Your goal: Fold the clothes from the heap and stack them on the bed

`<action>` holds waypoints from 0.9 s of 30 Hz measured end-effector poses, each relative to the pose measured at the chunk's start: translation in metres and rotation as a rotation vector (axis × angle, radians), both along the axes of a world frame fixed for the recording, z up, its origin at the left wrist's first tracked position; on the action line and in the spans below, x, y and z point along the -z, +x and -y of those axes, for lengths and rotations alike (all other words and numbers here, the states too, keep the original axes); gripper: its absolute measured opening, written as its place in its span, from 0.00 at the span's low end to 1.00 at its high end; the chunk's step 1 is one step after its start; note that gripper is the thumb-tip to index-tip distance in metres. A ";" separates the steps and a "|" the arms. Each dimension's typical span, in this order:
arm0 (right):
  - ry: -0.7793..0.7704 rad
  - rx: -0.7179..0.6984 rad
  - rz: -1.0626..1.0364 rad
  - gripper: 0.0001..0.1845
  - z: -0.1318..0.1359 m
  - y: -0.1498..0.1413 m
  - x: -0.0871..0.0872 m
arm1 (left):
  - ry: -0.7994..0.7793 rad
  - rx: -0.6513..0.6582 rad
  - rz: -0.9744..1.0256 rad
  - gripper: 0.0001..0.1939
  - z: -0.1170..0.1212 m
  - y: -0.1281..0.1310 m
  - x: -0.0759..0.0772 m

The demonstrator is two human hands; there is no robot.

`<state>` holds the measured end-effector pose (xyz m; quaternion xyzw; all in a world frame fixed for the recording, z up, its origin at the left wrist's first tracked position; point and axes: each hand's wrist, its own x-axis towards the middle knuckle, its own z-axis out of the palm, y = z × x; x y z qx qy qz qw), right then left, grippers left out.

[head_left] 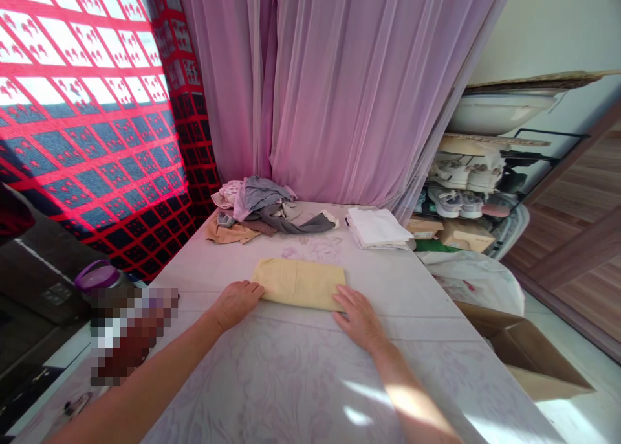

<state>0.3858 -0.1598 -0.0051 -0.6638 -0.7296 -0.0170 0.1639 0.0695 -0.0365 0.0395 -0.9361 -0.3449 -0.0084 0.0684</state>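
Note:
A pale yellow cloth, folded into a flat oblong, lies in the middle of the covered table. My left hand rests at its left end, fingers stretched out and touching the near left corner; the thumb is hard to make out. At the right end, my right hand has its fingers spread, with the fingertips on the cloth's edge. Neither hand lifts the cloth. Behind it, to the right, is a stack of folded white cloth. To the back left lies a loose heap of clothes in grey, pink, brown and tan.
A pink-purple curtain hangs along the far edge. On the right stand a shoe rack and an open cardboard box. A purple-lidded container and a pixelated area are at the left edge. Red-and-black patterned fabric hangs at left.

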 end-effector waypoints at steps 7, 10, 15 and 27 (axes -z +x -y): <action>0.017 0.080 0.028 0.19 -0.006 -0.002 -0.009 | -0.002 -0.136 0.209 0.10 -0.005 0.007 -0.007; 0.105 0.124 -0.084 0.19 -0.010 0.002 -0.025 | -0.016 -0.227 0.352 0.11 -0.011 0.009 -0.022; 0.155 0.258 -0.350 0.20 -0.020 0.007 -0.072 | -0.153 -0.291 0.781 0.12 -0.028 0.008 -0.052; -0.139 0.510 -0.379 0.20 -0.063 -0.007 -0.036 | -0.393 -0.625 0.709 0.18 -0.044 0.010 0.013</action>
